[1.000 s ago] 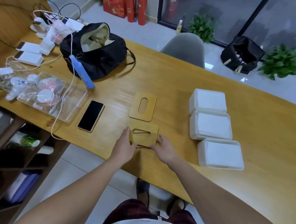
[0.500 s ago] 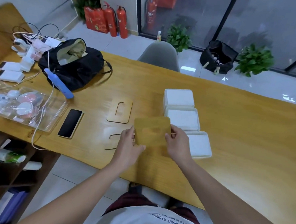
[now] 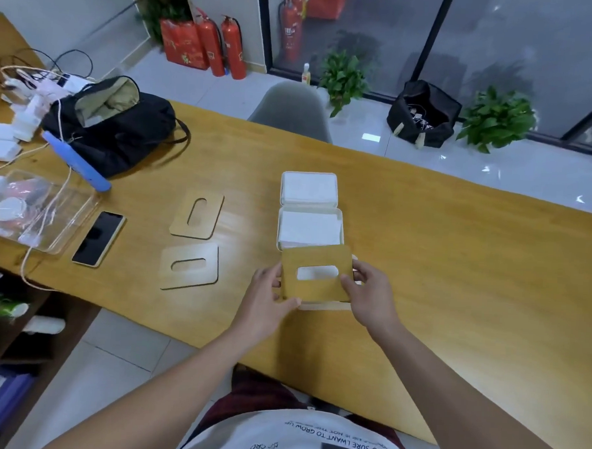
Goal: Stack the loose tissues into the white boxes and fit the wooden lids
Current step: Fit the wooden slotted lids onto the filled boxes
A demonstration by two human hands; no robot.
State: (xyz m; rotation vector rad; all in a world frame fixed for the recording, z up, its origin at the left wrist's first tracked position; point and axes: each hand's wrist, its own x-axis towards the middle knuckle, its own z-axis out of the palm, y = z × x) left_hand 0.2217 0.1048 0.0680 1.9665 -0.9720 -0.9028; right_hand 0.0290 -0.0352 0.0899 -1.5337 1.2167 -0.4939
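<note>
Both hands are gripping one wooden lid (image 3: 316,272) by its side edges: left hand (image 3: 266,300) pinching the left edge, right hand (image 3: 370,293) pinching the right. The lid is sitting over the nearest white box (image 3: 324,306), whose rim is peeking out below; whether it is seated cannot be told. Two more white boxes, middle (image 3: 309,230) and far (image 3: 308,189), are lying uncovered with tissues showing. Two spare lids (image 3: 189,266) (image 3: 197,215) are resting to the left on the wooden table (image 3: 457,267), near a phone (image 3: 98,238).

Nearest white box (image 3: 324,306) mostly hidden under wooden lid (image 3: 313,287).
</note>
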